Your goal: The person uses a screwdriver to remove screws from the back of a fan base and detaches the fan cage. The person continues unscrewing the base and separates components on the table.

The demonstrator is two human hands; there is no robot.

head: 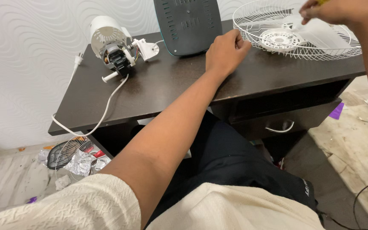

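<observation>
Resting on the dark wooden table [162, 91], the left hand [225, 51] is lying knuckles up near the back edge, its fingers curled loosely inward and grasping nothing. Its fingertips are sitting just beside the rim of the white wire fan guard [297, 30], which is lying flat at the table's right back corner; whether they are actually touching the wire is hard to tell from this angle. Inside the guard the pale plastic fan blades [316, 34] are lying around a ribbed round hub.

The right hand [335, 10] is hovering above the guard at the top edge of the view, fingers pinched together on what seems to be a small yellowish thing, mostly cut off by the frame.

Leaning against the wavy-textured white wall at the back edge, a dark slotted plastic panel [188, 23] is standing upright just left of the left hand. Near the left back corner a fan motor [111, 44] is lying on its side, white housing with exposed black parts and a stub shaft, well apart from both hands. Its white cord [107, 106] is trailing across the table and drooping over the front left edge.

On the floor beneath, another wire grille [71, 155] is lying among crumpled silver foil [81, 164].
</observation>
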